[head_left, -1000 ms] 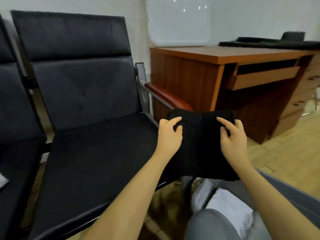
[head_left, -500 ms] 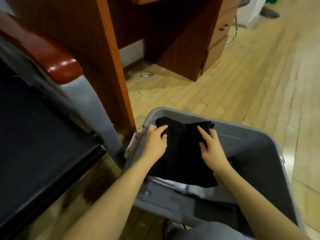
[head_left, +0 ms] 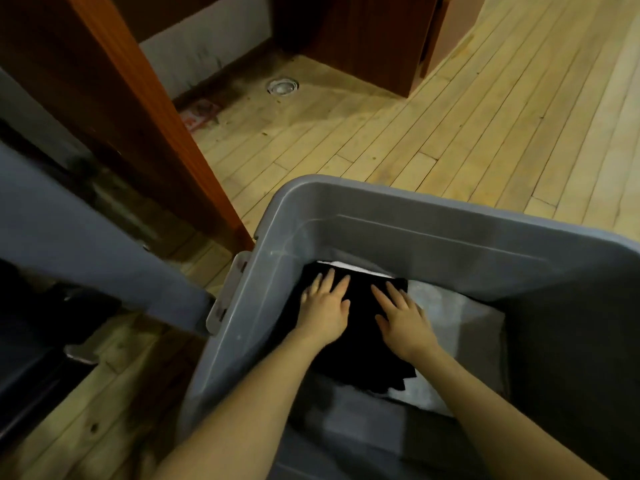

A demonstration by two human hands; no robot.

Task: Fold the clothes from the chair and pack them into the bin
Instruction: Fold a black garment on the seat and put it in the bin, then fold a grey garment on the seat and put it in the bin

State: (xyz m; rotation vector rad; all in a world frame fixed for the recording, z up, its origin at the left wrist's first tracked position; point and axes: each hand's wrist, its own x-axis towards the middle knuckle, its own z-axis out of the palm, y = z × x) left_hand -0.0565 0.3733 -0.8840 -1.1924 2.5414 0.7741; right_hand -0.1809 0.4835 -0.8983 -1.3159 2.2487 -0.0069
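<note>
Half a second ago both hands pinched the folded black garment just over the bin's rim; now the garment [head_left: 360,327] lies down inside the grey bin [head_left: 433,233], and the fingers have let go and flattened on top of it.

Left hand [head_left: 325,306] rests palm down on the garment's left part, fingers straight and slightly spread, tips reaching almost to its far edge. Right hand [head_left: 401,317] lies palm down just beside it on the right part, fingers likewise straight and fanned. Neither hand curls around the cloth; both press or rest flat, with a narrow strip of black fabric showing between them.

Folded into a rough rectangle, the garment runs with its long axis away from the person, from beneath the wrists toward the bin's far wall. Its far edge sits just beyond the fingertips, its near right corner is ragged and lies below the right forearm.

Under and around the garment shows paler folded cloth [head_left: 450,317]: a white edge peeks out past the fingertips, and a light grey layer spreads to the right of the right hand.

Left of the left arm, outside the bin, stands a grey chair leg [head_left: 86,244] and a reddish wooden desk panel [head_left: 114,109]. Beyond the bin lies pale wooden flooring [head_left: 450,116].
</note>
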